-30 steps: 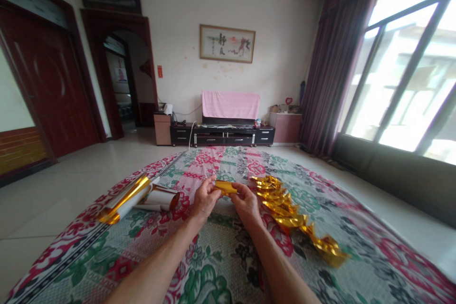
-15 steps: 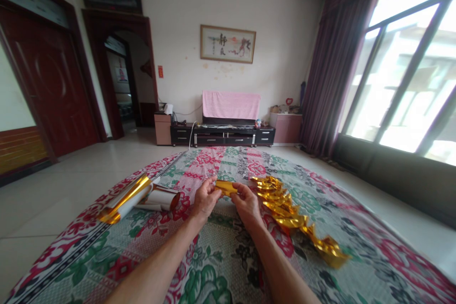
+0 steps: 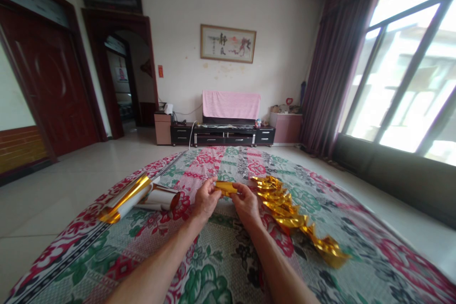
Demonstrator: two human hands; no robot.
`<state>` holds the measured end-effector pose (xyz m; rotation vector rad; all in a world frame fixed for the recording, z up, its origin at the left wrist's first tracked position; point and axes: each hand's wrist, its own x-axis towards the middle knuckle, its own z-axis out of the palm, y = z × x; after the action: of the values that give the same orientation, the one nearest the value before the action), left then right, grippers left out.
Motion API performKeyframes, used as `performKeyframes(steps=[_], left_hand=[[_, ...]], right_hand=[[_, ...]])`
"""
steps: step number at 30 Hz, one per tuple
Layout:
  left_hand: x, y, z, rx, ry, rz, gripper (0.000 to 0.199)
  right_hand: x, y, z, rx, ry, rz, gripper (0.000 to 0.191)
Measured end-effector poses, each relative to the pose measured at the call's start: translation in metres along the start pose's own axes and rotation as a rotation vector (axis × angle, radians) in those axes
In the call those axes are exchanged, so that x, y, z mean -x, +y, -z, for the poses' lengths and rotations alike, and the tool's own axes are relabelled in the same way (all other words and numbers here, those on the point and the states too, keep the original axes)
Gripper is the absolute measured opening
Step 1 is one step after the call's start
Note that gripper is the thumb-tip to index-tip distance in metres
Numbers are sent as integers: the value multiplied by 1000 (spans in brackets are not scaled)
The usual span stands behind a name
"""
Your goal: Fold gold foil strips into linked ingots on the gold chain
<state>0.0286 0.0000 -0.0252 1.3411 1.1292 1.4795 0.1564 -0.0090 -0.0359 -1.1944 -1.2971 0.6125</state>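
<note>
Between my two hands is a small folded piece of gold foil paper [image 3: 226, 188], held just above the flowered cloth. My left hand [image 3: 206, 198] pinches its left end with thumb and fingers. At the right end, the thumb and fingers of my right hand [image 3: 247, 203] are closed on the same foil paper. To the right lies a row of several folded gold foil shapes [image 3: 287, 211], nested one behind another. Left of my hands rest curled sheets of gold foil paper [image 3: 130, 197] with white backs.
A patterned cloth [image 3: 213, 242] with red and green flowers covers the round surface before me. Beyond it stand a low black TV cabinet [image 3: 224, 138] and a pink cloth [image 3: 231, 104] draped over a screen. A purple curtain [image 3: 327, 66] hangs beside the window on the right.
The foil paper between my hands has shifted slightly, and its visible face looks a little narrower. My hands stay in nearly the same place.
</note>
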Motion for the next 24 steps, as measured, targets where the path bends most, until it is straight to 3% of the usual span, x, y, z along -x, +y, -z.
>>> performKeyframes(steps=[7, 24], left_hand=[[-6, -13, 1, -215, 103, -61, 46], [0, 5, -3, -729, 115, 15, 45]], right_hand=[[5, -11, 1, 283, 26, 10, 33], [4, -7, -1, 592, -26, 83, 29]])
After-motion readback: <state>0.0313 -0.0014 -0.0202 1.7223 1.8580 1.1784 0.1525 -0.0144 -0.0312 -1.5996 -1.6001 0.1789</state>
